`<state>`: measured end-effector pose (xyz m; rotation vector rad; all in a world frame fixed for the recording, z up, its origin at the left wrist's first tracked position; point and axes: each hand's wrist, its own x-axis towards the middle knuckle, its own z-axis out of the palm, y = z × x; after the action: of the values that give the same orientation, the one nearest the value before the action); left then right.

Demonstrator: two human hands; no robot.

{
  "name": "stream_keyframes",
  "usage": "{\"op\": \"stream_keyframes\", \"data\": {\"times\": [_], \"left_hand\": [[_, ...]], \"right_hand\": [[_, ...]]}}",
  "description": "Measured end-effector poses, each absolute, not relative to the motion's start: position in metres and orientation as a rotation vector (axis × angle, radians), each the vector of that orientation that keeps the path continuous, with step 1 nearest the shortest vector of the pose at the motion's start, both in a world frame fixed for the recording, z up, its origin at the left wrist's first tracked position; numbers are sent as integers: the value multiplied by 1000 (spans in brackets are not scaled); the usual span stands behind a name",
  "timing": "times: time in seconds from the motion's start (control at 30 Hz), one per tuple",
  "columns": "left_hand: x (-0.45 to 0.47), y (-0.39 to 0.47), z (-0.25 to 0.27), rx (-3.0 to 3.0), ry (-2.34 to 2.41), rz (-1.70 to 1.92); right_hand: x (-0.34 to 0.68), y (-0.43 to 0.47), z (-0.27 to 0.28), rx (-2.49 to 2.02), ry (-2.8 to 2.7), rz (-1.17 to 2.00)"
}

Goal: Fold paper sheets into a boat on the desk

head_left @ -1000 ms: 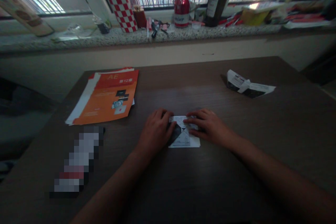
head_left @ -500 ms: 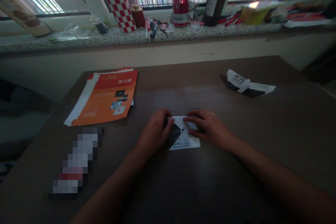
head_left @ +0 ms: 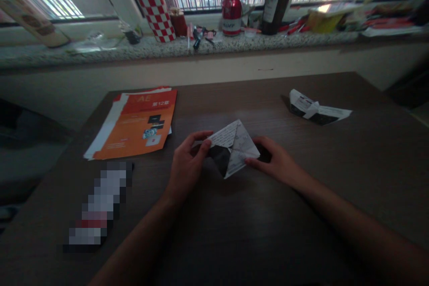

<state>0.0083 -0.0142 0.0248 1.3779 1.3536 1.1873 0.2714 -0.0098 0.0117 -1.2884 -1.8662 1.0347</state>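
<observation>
A square of folded paper [head_left: 239, 143], printed with text and one dark patch, is held between my hands above the table. Its creases meet near the middle, and one corner points away from me. My left hand [head_left: 189, 156] pinches its left corner, thumb on top and fingers behind. At the right corner my right hand [head_left: 273, 158] grips it with the thumb at the near edge; the other fingers are partly hidden behind the paper. A folded paper boat [head_left: 313, 109] made of similar printed paper lies at the table's far right.
Orange booklets [head_left: 137, 125] lie stacked at the left of the brown table [head_left: 214, 232]. A pixelated oblong object [head_left: 100, 205] is nearer me. Along the granite windowsill [head_left: 110, 56] stand a red can [head_left: 232, 15], a dark bottle [head_left: 275, 4], a checkered box [head_left: 157, 15] and small clutter.
The folded paper has been lifted off the table and turned, so a corner now points away. My left hand shifted left, and both hands moved from its top to its side corners.
</observation>
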Motion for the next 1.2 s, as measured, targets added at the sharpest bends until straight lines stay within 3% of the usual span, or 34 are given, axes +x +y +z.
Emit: {"op": "stream_keyframes", "data": {"times": [0.2,0.9,1.2], "left_hand": [[13,-14,14,1196,1199,1277],[14,-16,15,1506,1231,1052],[12,-16,12,1411,1234,1112]], "right_hand": [[267,-15,9,-1212,-1628,1404],[262,-18,11,-1290,-1718,1083],[262,-17,12,-1300,-1716,1208]]}}
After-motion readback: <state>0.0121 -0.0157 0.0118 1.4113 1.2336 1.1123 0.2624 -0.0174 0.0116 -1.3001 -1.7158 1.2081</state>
